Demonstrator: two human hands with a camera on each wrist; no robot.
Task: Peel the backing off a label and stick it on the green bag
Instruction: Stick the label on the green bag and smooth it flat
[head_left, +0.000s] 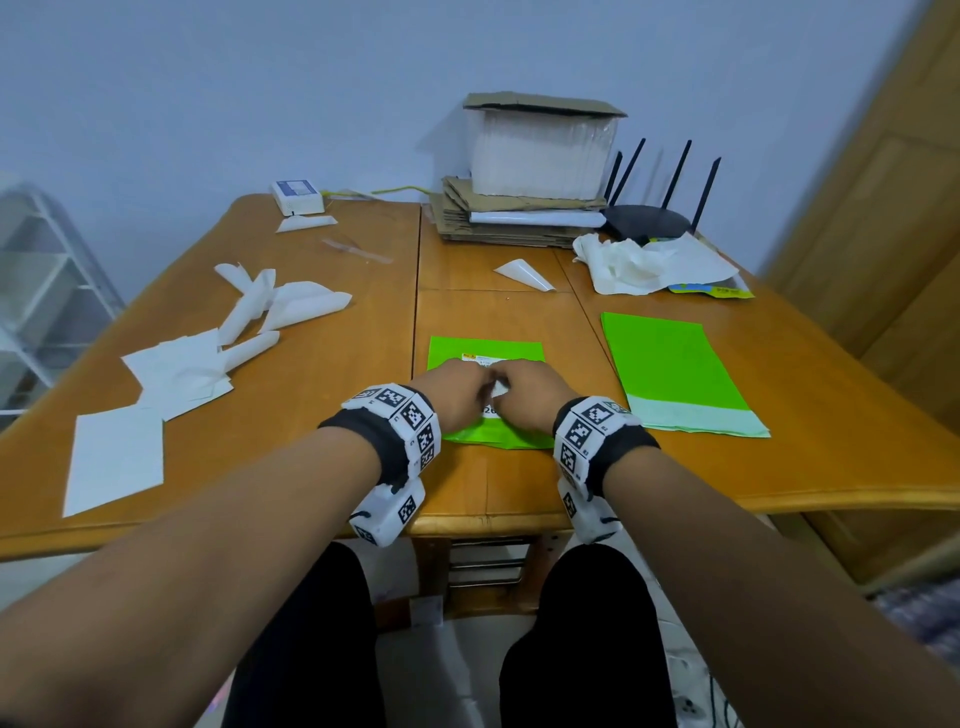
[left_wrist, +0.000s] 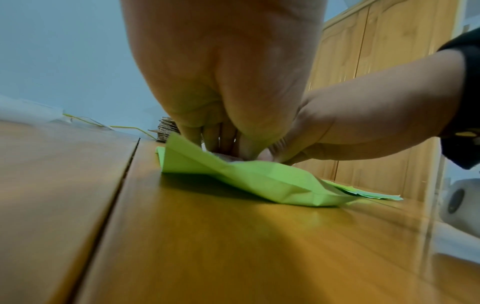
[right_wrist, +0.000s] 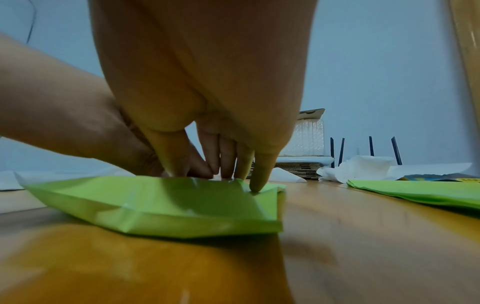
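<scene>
Seemingly near done, the left hand (head_left: 453, 391) and right hand (head_left: 525, 396) press flattened fingertips on the label (head_left: 485, 359) atop the green bag (head_left: 448, 349), smoothing left.

Little can be read: on the white label (head_left: 491, 387) lying on the green bag (head_left: 485, 347), the digits "26" show just under the left hand's fingers (head_left: 480, 387), and small print beyond the fingertips is too blurred to make out. The wristbands (head_left: 410, 415) bear black-and-white square code markers, no legible words
</scene>
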